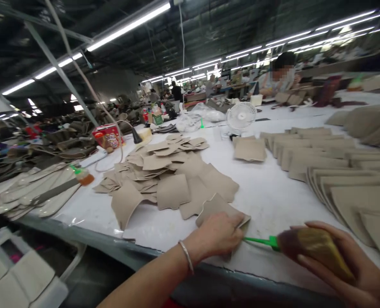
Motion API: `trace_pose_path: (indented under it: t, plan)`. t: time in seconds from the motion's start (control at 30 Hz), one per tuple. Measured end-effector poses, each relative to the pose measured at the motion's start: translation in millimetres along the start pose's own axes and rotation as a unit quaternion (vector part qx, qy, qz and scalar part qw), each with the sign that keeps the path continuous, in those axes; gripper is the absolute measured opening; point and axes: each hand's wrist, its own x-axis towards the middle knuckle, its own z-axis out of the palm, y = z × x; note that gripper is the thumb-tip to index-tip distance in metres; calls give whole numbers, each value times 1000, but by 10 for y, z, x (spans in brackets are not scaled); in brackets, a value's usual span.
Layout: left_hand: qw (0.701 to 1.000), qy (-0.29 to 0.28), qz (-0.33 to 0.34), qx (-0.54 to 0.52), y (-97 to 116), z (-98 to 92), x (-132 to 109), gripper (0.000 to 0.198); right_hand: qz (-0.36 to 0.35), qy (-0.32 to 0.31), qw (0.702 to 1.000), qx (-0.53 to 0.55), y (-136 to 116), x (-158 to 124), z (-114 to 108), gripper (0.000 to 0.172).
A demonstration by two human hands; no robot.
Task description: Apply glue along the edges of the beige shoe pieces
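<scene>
My right hand (360, 265) is wrapped round a squeeze bottle (315, 248) of brownish-yellow liquid, probably glue, tilted on its side. The bottle's thin green nozzle points left and its tip reaches my left hand's fingers. My left hand (218, 233), with a bangle on the wrist, is closed on a taupe sheet piece (218, 206) at the table's front edge. The fingers hide part of that piece. Just beyond it lies a loose heap of similar taupe pieces (173, 190).
Overlapping rows of taupe pieces (325, 158) fill the right side of the white table (257, 205). A second green-tipped bottle (82, 175) lies at left near pale flat pieces (55, 188). Further back are a small white fan (241, 116), a red box (108, 136) and a person (278, 79).
</scene>
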Motion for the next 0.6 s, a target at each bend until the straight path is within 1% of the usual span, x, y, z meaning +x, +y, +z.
trace_pose_path:
  t: [0.07, 0.17, 0.2, 0.23, 0.37, 0.5, 0.6]
  plan:
    - [1000, 5, 8, -4, -14, 21, 14, 51, 0, -18, 1000, -7, -8, 7, -76, 59]
    - [1000, 3, 22, -15, -35, 51, 32, 55, -14, -75, 997, 12, -52, 3, -68, 53]
    - [999, 2, 25, -21, -40, 57, 35, 56, -16, -80, 997, 17, -68, -4, -55, 52]
    - [999, 2, 27, -26, -43, 61, 36, 56, -13, -74, 997, 20, -84, -13, -43, 51]
    - [999, 2, 17, -36, -35, 52, 24, 53, 13, -12, 999, 32, -168, -83, 22, 54]
    - [999, -8, 15, -36, -9, 19, 16, 54, 60, -32, 991, 116, -324, -175, 110, 53]
    - [999, -7, 16, -37, 1, 10, 21, 54, 76, -19, 991, 112, -408, -179, 122, 52]
